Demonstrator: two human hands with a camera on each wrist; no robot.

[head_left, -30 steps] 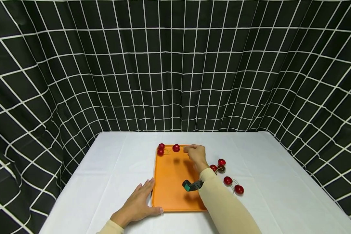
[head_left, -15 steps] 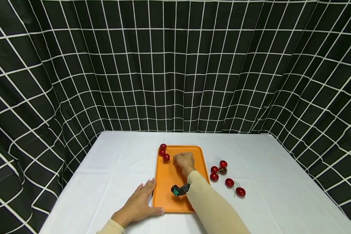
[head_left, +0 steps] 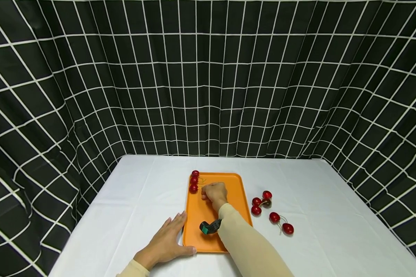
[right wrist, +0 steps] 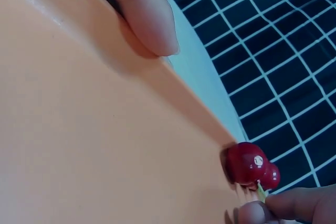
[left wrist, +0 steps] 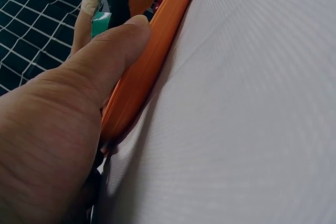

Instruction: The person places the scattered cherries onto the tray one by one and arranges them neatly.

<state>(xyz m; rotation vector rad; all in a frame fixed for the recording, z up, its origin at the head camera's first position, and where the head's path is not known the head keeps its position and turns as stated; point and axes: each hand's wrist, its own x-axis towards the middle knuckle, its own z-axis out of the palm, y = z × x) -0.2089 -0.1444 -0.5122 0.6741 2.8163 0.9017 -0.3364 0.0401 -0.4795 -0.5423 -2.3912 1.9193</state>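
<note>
An orange tray (head_left: 234, 192) lies on the white table. My left hand (head_left: 166, 240) rests against its near left corner, fingers spread along the left side and thumb at the near edge. In the left wrist view, the thumb (left wrist: 118, 45) lies across the rim. My right hand (head_left: 215, 193) is over the tray, its fingertips pinching the thin stem of a cherry (head_left: 193, 188). That cherry sits by the left rim, just nearer than two other cherries (head_left: 194, 179) in a row. In the right wrist view, thumb and finger hold the stem beside the red cherry (right wrist: 247, 163).
Right of the tray lies a cluster of several cherries (head_left: 256, 210), one darker. Nearer and further right is a pair of cherries (head_left: 287, 229) with joined stems. A black-and-white grid curtain (head_left: 208, 96) stands around the table's back and sides.
My right hand has moved left and nearer across the tray, bringing the cherry from the far edge to the left rim, in line with the other two. The left hand has stayed at the corner.
</note>
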